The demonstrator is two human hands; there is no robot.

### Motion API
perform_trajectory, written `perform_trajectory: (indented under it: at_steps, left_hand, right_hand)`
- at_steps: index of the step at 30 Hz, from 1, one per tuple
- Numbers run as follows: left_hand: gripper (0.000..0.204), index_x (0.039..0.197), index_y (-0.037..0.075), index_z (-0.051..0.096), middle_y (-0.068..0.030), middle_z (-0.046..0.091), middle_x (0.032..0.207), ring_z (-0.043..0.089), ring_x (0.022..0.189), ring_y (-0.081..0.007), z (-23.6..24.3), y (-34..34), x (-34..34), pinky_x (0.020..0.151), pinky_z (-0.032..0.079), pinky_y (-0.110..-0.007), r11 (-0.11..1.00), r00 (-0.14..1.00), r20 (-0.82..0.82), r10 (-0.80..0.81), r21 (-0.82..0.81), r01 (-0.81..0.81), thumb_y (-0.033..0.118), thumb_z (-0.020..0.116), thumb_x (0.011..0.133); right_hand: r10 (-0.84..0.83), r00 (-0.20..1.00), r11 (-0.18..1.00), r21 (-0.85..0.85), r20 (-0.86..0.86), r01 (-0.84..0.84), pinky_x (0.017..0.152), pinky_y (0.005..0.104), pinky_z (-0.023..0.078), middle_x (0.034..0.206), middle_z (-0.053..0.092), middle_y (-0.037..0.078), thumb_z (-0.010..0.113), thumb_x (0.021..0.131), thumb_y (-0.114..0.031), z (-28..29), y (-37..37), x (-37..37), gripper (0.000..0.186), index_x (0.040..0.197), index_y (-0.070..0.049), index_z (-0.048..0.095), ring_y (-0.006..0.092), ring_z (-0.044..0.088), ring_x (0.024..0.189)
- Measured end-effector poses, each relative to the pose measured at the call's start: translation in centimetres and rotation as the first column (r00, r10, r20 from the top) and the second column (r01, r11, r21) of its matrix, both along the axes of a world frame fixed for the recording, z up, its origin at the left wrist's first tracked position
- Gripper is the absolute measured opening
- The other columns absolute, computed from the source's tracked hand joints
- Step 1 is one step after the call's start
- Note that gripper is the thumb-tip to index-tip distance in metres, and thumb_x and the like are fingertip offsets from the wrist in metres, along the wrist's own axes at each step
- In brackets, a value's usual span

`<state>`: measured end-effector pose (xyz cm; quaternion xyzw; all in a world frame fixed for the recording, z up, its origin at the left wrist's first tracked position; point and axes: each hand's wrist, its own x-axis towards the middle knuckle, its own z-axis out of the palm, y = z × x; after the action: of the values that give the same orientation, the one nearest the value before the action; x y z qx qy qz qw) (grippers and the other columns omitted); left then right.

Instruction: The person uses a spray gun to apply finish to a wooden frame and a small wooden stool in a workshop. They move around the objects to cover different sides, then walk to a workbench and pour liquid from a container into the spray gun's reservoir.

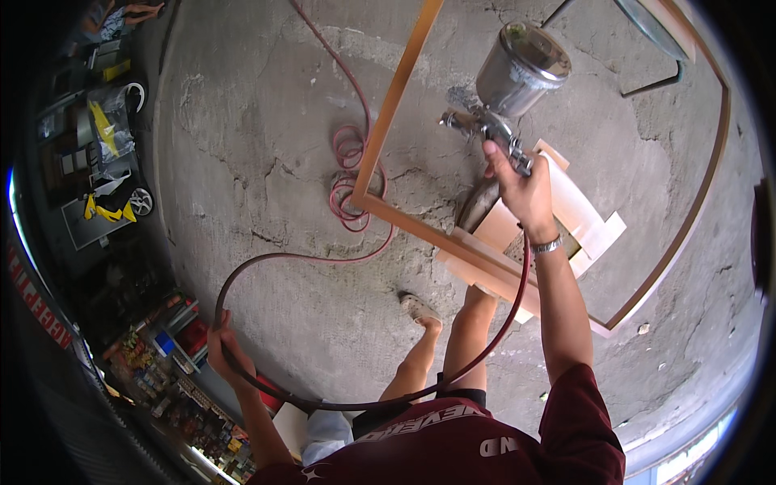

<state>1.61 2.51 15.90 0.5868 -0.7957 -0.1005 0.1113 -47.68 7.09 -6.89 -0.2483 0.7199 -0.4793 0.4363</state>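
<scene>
My right hand, its grip closed round the silver metal spray gun, holds it above the grey concrete floor, within the outline of the orange-brown rectangular wooden frame. My left hand grips the dark-red flexible hose. I judge this a spraying pass; next calls for steady aim and hose kept clear.

The right hand hides most of the grip of the spray gun, while its wrist covers part of the pale panels. The upper picture edge cuts off the far side of the wooden frame, the red hose and a metal-legged piece of furniture. Past the left edge of the floor, shelved goods are too small to tell.
</scene>
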Motion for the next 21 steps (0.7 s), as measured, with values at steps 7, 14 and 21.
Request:
perform_trajectory:
  at_steps: [7,14,21]
  left_hand:
    - [0.04,0.09,-0.005,0.053,-0.0305,0.069,0.116,0.068,0.114,-0.0415,0.1,-3.2,-5.2,0.097,0.053,-0.048,0.998,0.998,0.043,-0.051,-0.021,0.052,0.028,0.045,0.111]
    - [0.038,0.092,-0.005,0.055,-0.0292,0.069,0.117,0.068,0.111,-0.0406,0.0,-6.6,-8.5,0.096,0.052,-0.047,0.999,0.997,0.064,-0.052,-0.005,0.053,0.027,0.047,0.11]
    - [0.034,0.088,-0.003,0.05,-0.028,0.066,0.114,0.066,0.118,-0.0421,0.4,-9.6,-12.2,0.103,0.05,-0.05,0.997,0.995,0.071,-0.072,0.03,0.07,0.024,0.049,0.109]
  right_hand:
    - [-0.152,0.981,0.987,-0.068,-0.118,0.145,0.06,0.0299,0.052,0.064,0.069,0.009,0.074,0.096,-0.044,-2.3,-7.8,-9.5,0.049,0.095,0.005,0.076,0.0126,0.068,0.062]
    - [-0.237,0.955,0.966,-0.152,-0.178,0.211,0.041,0.0267,0.038,0.067,0.065,0.003,0.067,0.1,-0.048,-4.0,-13.4,-16.6,0.049,0.085,-0.001,0.071,0.0064,0.05,0.045]
    - [-0.338,0.933,0.939,-0.108,-0.121,0.326,0.05,0.0313,0.046,0.061,0.066,0.006,0.071,0.094,-0.053,-3.6,-18.1,-23.1,0.057,0.073,0.0,0.07,0.0115,0.056,0.049]
